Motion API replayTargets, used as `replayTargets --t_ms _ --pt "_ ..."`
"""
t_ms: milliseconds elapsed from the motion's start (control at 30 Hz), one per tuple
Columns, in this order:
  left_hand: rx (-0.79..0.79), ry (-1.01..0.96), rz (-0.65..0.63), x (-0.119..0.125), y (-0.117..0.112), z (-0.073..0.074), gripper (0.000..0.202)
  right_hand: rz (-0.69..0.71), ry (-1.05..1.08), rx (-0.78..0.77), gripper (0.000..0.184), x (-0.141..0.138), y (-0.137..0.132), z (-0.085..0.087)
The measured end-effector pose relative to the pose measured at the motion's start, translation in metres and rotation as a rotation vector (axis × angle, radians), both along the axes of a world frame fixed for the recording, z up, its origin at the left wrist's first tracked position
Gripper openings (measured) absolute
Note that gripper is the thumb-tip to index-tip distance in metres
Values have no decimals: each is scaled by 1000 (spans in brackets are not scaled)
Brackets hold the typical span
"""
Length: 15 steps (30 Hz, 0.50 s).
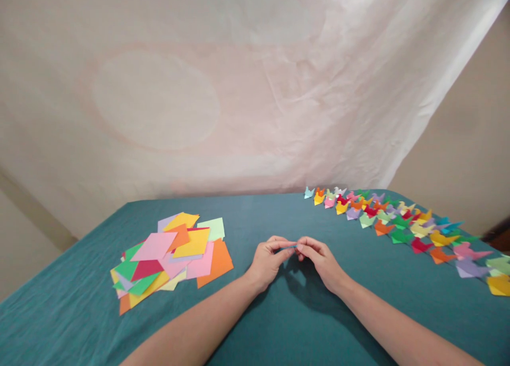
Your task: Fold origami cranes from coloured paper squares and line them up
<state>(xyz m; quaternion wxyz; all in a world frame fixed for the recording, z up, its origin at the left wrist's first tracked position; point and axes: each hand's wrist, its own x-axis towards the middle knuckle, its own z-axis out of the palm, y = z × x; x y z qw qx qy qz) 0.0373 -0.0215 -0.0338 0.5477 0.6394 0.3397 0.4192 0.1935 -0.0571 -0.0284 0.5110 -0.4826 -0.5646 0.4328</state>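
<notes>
My left hand [270,258] and my right hand [319,257] meet at the fingertips above the teal tablecloth [303,323]. Both hands are closed in a pinch. Between the fingertips is something thin and small; I cannot make out what it is. To the left of my hands lies a loose pile of coloured paper squares [171,257], pink, yellow, orange, green and red. To the right runs a band of several folded paper cranes [402,225] in many colours.
A pale wrinkled sheet [223,90] hangs behind the table as a backdrop. The table's far edge runs just behind the paper pile and the cranes. A beige wall [466,143] shows at the right.
</notes>
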Motion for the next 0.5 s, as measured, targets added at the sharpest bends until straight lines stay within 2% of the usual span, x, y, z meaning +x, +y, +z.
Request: replayTargets --t_ms 500 --pt "-8 3 -13 -1 0 0 25 -16 9 -11 26 0 -1 0"
